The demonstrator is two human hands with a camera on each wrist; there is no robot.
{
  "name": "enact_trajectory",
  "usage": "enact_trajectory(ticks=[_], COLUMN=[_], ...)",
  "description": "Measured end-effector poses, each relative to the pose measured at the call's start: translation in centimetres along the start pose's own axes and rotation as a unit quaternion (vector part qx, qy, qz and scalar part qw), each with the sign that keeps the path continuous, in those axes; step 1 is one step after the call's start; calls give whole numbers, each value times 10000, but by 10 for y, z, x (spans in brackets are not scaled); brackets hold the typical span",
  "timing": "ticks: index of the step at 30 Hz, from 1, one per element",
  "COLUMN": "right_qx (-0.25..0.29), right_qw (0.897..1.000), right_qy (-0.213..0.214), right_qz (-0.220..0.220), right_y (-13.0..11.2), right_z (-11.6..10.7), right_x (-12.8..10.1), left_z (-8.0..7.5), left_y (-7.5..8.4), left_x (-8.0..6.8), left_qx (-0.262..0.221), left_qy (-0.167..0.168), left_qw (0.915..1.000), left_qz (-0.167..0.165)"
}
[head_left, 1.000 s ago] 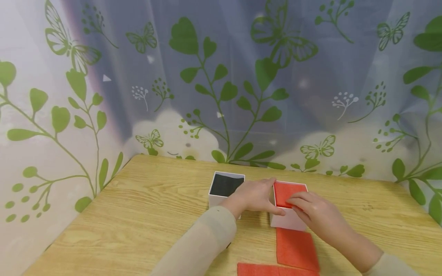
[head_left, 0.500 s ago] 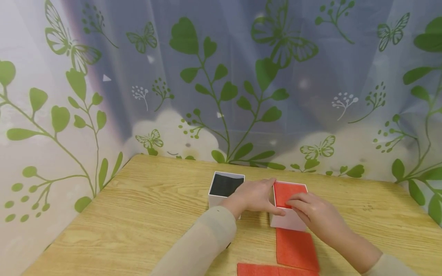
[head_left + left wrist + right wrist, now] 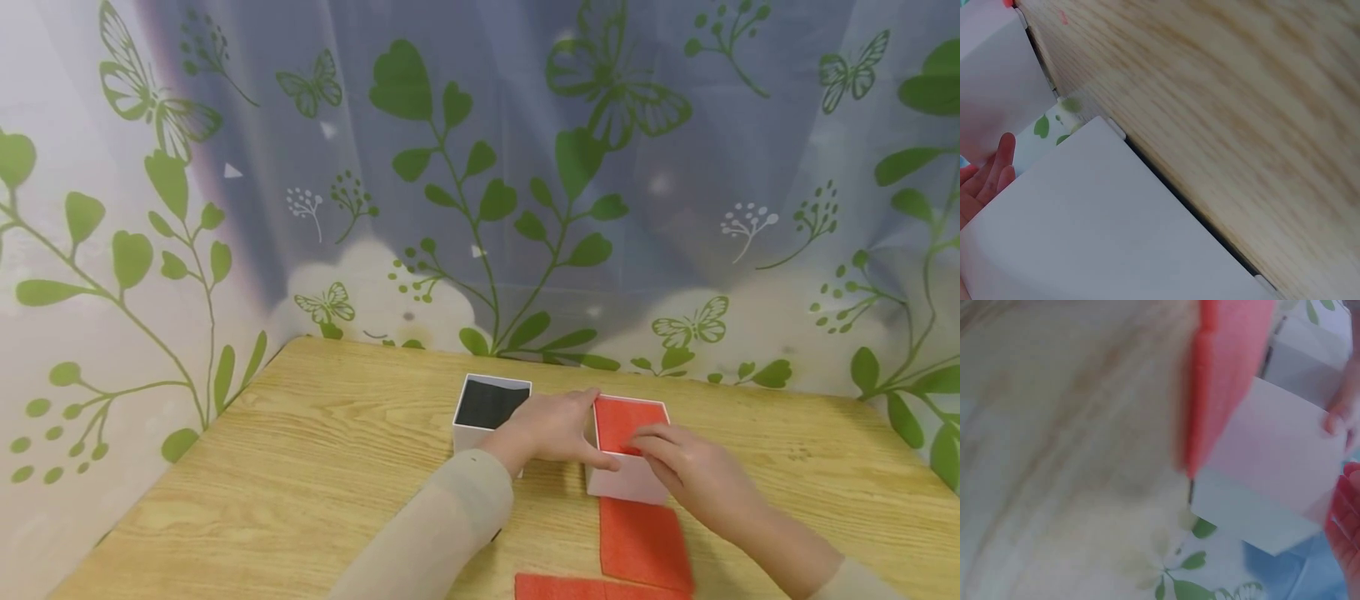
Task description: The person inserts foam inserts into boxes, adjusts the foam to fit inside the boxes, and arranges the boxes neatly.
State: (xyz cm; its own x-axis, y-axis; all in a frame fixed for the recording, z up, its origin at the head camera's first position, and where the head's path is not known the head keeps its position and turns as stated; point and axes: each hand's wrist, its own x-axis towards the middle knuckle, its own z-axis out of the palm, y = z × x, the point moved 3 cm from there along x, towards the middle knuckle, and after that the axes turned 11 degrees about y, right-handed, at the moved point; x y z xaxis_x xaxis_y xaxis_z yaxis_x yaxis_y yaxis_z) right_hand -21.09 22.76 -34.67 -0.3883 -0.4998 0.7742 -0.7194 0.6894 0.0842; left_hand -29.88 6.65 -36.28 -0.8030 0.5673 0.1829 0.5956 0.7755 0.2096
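Head view: two small white square boxes side by side near the far edge of a light wooden table. Left hand between them, thumb curled against the near left corner of the white box filled with a red foam square, fingers laid along its left wall. Right hand over the same box, fingertips bent down, pressing on the red foam inside. White box with a black inside just left of the left hand. Two flat red foam sheets on the table, nearer than the boxes. Leaf-and-butterfly curtain behind.
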Motion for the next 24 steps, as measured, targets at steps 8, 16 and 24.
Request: enact_trajectory(ticks=[8,16,24], right_qx=[-307,-377,-393], right_qw=[9988,9953,9935], right_qy=[-202,-595,-710], right_qz=[335,662,795], right_y=[10,10,10], right_z=[-20,-18,-17], right_x=[-5,-11,-12], left_z=[-1,0,-1], left_y=[0,0,0], left_x=[-1,-1,-1], left_qx=[-34,-66,-105], left_qy=[63,69,111], left_qw=[10000,9999,9999], left_qz=[32,54,37])
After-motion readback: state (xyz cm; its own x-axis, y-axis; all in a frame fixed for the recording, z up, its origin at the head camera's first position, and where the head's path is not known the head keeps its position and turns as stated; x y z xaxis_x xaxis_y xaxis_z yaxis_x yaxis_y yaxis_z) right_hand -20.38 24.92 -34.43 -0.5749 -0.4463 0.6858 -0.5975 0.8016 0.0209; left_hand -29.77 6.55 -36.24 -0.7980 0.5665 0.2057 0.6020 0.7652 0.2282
